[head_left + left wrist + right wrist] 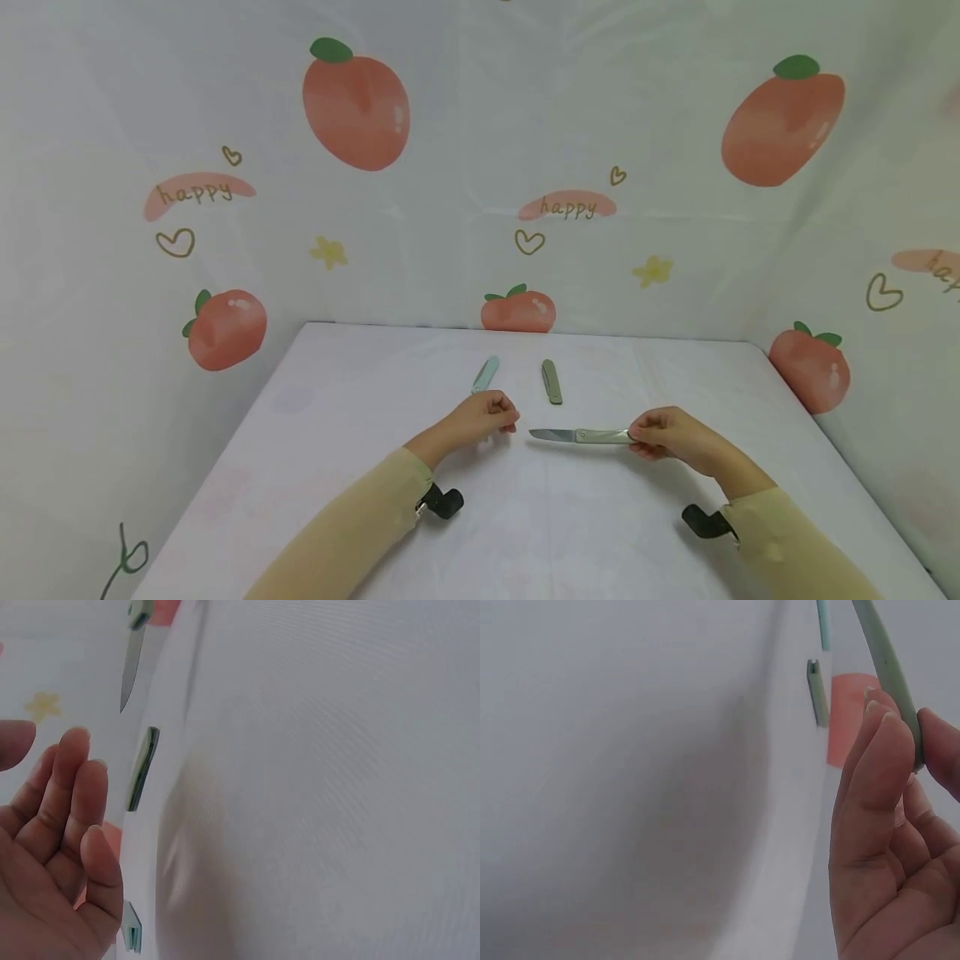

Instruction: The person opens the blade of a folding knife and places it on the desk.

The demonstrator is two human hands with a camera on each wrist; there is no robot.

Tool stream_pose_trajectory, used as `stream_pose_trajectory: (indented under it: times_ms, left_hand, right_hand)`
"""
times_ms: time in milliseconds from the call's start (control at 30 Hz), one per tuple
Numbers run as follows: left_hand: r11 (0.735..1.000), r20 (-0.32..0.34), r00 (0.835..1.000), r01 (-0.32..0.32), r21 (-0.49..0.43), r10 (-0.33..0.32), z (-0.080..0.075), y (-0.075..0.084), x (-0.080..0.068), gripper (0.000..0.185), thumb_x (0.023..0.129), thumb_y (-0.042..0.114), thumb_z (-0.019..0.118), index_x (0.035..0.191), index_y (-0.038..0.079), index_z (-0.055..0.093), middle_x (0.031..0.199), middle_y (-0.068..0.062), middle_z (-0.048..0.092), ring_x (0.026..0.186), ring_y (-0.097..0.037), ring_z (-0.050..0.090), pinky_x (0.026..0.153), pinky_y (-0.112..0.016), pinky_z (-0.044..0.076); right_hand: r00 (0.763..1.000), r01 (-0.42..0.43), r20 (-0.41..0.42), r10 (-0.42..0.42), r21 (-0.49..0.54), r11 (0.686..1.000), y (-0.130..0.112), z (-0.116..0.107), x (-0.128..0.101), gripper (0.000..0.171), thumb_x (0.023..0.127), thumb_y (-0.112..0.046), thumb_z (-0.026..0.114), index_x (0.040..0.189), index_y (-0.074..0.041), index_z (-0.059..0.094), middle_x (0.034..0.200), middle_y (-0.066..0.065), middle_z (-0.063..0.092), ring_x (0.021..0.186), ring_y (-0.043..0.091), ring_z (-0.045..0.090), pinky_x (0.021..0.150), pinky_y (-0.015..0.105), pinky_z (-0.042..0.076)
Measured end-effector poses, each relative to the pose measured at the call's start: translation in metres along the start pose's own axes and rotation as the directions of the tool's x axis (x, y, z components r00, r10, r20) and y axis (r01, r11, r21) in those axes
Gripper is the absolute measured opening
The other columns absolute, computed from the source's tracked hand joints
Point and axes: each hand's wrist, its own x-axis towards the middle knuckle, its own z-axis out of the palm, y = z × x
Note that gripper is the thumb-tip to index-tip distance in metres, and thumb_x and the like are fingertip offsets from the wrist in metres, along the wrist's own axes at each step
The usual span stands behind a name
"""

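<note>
Open folding knife [581, 436] pinched at its handle in my right grip [670, 439], blade pointing left above the surface [337, 467]; my left grip [480, 417] hangs loosely curled, holding nothing

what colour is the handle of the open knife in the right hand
Pale grey-green handle, pinched by the right hand; the head view shows it best.

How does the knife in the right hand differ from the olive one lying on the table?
The knife in the right hand is unfolded, blade out; the olive knife is folded shut. The first is pinched at its handle end by the right hand and points sideways toward the left hand; the olive one lies untouched, pointing away. The held handle looks paler. Both are slim folding knives.
</note>
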Motion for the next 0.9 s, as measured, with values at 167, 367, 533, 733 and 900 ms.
stream_pose_trajectory:
  times_ms: [167, 367, 533, 733, 900]
  left_hand:
    - [0.999, -0.074, 0.997, -0.007, -0.042, 0.004, 0.001, 0.003, 0.005, 0.013, 0.1, 0.018, 0.063, 0.099, 0.005, 0.063, 0.085, -0.001, 0.07, 0.08, -0.011, 0.064, 0.069, -0.026, 0.047]
    - [1.0, -0.175, 0.985, -0.006, -0.029, 0.001, 0.002, 0.006, 0.011, 0.011, 0.099, 0.017, 0.063, 0.103, 0.006, 0.063, 0.09, 0.0, 0.067, 0.08, -0.012, 0.059, 0.068, -0.026, 0.047]
    - [1.0, -0.273, 0.962, -0.01, 0.028, 0.018, 0.004, 0.008, 0.018, 0.01, 0.097, 0.016, 0.064, 0.102, 0.008, 0.065, 0.093, -0.001, 0.065, 0.084, -0.014, 0.057, 0.074, -0.029, 0.047]
    - [0.993, -0.338, 0.941, 0.013, 0.118, 0.027, 0.009, 0.01, 0.029, 0.011, 0.095, 0.019, 0.063, 0.103, 0.011, 0.065, 0.098, -0.001, 0.068, 0.086, -0.014, 0.06, 0.079, -0.032, 0.048]
    - [0.985, -0.364, 0.931, 0.04, 0.168, 0.024, 0.016, 0.014, 0.041, 0.023, 0.093, 0.022, 0.064, 0.112, 0.009, 0.065, 0.098, 0.001, 0.069, 0.084, -0.013, 0.062, 0.076, -0.031, 0.048]
  right_hand:
    - [1.0, -0.008, 0.001, 0.008, 0.001, 1.0, 0.005, -0.004, -0.003, 0.029, 0.101, -0.015, 0.06, 0.109, 0.013, 0.06, 0.092, 0.009, 0.069, 0.081, 0.014, 0.062, 0.073, 0.027, 0.055]
    - [1.0, -0.025, 0.008, 0.025, 0.008, 1.0, 0.01, -0.009, -0.006, 0.029, 0.103, -0.013, 0.057, 0.11, 0.016, 0.058, 0.092, 0.009, 0.067, 0.081, 0.014, 0.061, 0.072, 0.026, 0.054]
    - [0.998, -0.059, 0.01, 0.058, 0.03, 0.998, 0.014, -0.01, -0.004, 0.028, 0.102, -0.013, 0.058, 0.108, 0.015, 0.06, 0.091, 0.009, 0.069, 0.078, 0.013, 0.062, 0.071, 0.025, 0.054]
    - [0.994, -0.105, -0.011, 0.105, 0.004, 0.994, 0.018, -0.01, -0.002, 0.026, 0.099, -0.015, 0.064, 0.104, 0.011, 0.063, 0.085, 0.009, 0.07, 0.072, 0.012, 0.063, 0.066, 0.024, 0.055]
    - [0.984, -0.16, -0.082, 0.155, -0.047, 0.986, 0.021, -0.007, 0.001, 0.021, 0.097, -0.014, 0.067, 0.099, 0.007, 0.064, 0.08, 0.007, 0.07, 0.067, 0.011, 0.062, 0.062, 0.024, 0.054]
